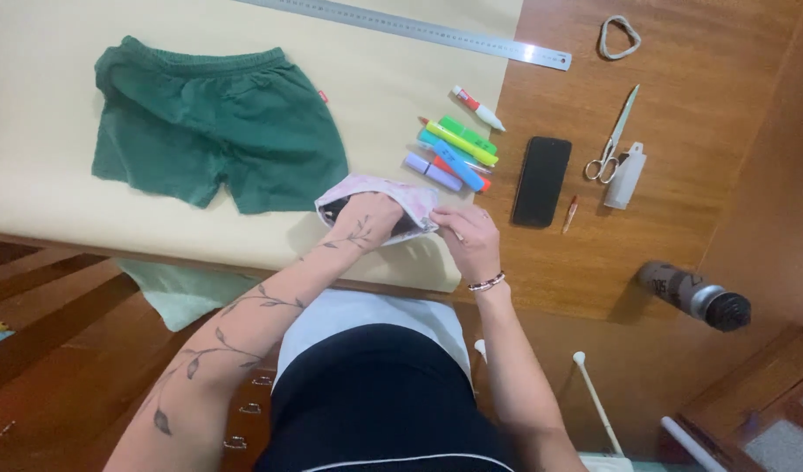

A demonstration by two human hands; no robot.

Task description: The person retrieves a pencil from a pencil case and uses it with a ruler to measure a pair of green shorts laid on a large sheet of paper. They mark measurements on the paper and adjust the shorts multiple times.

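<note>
- Right now left hand (369,218) is tucked into the open mouth of a pink-patterned fabric pouch (393,194); fingers hidden inside, so grip can't be told.
- Right hand (469,238) pinches the pouch's right edge, fingers closed on the fabric, wrist with bracelet bent inward.
- Pouch sits at the near edge of cream paper sheet (244,26) on wooden table (699,175).
- Just beyond the pouch: highlighter markers (454,150) in a loose cluster, glue tube (478,108) behind them.
- Green shorts (216,127) lie flat to the left, apart from the hands.
- Black phone (542,181), scissors (611,135), steel ruler (419,31), dark bottle (694,295) to the right, well apart.
</note>
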